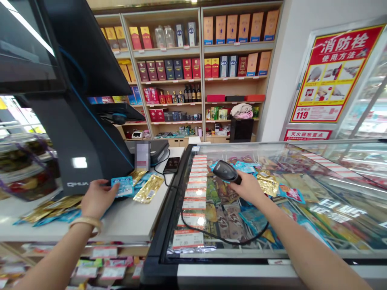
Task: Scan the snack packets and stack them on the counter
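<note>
My left hand is closed on the edge of a small blue snack packet above the white counter. Just beyond it, a gold packet lies flat beside more blue and gold ones. Left of my wrist spreads a pile of gold and blue packets. In my right hand is a black barcode scanner, held over the glass freezer top. Near the scanner, blue packets and a gold packet rest on the glass. The scanner's cable loops across it.
A dark checkout terminal rises at the left, with a phone on the counter to its right. The glass-topped freezer fills the right side. Shelves of boxed bottles line the back wall.
</note>
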Action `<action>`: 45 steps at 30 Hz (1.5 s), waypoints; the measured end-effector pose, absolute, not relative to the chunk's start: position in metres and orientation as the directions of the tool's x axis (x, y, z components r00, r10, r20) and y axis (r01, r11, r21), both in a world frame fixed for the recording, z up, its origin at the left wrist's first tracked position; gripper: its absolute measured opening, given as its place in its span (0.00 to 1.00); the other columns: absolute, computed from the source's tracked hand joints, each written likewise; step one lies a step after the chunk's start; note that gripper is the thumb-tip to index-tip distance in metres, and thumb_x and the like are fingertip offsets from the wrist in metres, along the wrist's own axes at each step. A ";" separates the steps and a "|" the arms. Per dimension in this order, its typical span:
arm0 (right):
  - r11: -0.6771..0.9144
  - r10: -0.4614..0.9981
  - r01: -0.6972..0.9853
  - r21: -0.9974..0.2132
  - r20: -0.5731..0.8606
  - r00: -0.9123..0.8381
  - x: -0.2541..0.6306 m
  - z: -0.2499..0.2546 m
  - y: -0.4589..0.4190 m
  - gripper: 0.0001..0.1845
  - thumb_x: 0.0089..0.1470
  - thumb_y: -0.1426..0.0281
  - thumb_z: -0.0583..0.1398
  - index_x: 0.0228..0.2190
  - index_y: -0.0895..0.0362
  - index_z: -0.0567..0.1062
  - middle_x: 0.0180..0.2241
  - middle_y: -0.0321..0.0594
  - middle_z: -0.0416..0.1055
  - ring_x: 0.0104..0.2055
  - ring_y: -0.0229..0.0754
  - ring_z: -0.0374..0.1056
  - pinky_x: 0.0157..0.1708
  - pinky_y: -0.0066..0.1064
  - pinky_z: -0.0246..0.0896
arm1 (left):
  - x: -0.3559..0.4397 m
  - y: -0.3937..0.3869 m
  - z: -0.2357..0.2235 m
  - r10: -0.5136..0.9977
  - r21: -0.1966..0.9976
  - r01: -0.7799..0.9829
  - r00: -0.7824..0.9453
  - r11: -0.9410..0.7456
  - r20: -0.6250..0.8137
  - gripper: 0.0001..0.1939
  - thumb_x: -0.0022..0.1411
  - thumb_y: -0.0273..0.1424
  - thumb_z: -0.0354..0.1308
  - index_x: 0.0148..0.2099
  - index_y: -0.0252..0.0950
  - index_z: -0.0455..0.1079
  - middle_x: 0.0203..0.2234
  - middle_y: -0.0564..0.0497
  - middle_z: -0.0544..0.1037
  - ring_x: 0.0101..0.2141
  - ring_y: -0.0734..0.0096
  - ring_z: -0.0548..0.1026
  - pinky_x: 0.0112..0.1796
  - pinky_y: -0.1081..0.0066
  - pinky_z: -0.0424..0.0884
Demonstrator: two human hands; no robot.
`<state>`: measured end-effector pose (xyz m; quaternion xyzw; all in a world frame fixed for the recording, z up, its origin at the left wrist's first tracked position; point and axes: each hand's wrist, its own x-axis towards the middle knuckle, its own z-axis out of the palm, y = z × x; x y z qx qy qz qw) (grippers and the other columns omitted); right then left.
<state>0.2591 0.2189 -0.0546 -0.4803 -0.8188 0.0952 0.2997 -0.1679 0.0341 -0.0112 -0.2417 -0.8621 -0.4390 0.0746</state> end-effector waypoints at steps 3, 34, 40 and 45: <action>0.525 0.842 0.716 -0.460 0.405 -0.356 0.259 -0.055 0.220 0.13 0.49 0.68 0.62 0.39 0.53 0.77 0.35 0.41 0.79 0.38 0.49 0.73 0.34 0.30 0.56 | -0.165 0.037 -0.020 0.362 0.663 0.545 -0.838 0.513 0.408 0.21 0.37 0.42 0.67 0.29 0.42 0.59 0.19 0.54 0.69 0.27 0.55 0.69 0.38 0.60 0.66; 0.413 0.877 0.504 -0.758 0.480 0.004 0.271 -0.038 0.241 0.07 0.49 0.65 0.58 0.30 0.53 0.75 0.30 0.40 0.76 0.35 0.47 0.71 0.35 0.32 0.65 | 0.129 0.230 -0.065 0.940 0.466 0.868 -0.284 0.168 0.189 0.23 0.57 0.49 0.56 0.43 0.36 0.79 0.44 0.36 0.78 0.49 0.47 0.73 0.48 0.58 0.66; 0.431 0.873 0.496 -0.754 0.488 -0.018 0.270 -0.040 0.242 0.08 0.50 0.66 0.58 0.31 0.54 0.76 0.30 0.39 0.77 0.35 0.46 0.71 0.35 0.31 0.65 | 0.148 0.238 -0.071 0.920 0.463 0.841 -0.373 0.280 0.122 0.22 0.59 0.43 0.51 0.38 0.33 0.80 0.47 0.29 0.76 0.52 0.37 0.71 0.49 0.49 0.65; 0.440 0.868 0.510 -0.739 0.497 -0.028 0.268 -0.043 0.242 0.08 0.49 0.66 0.59 0.32 0.55 0.77 0.31 0.40 0.77 0.35 0.46 0.72 0.36 0.31 0.65 | 0.149 0.244 -0.077 0.883 0.607 0.738 -0.453 0.294 0.123 0.13 0.53 0.39 0.57 0.31 0.37 0.79 0.41 0.32 0.78 0.49 0.35 0.72 0.47 0.46 0.65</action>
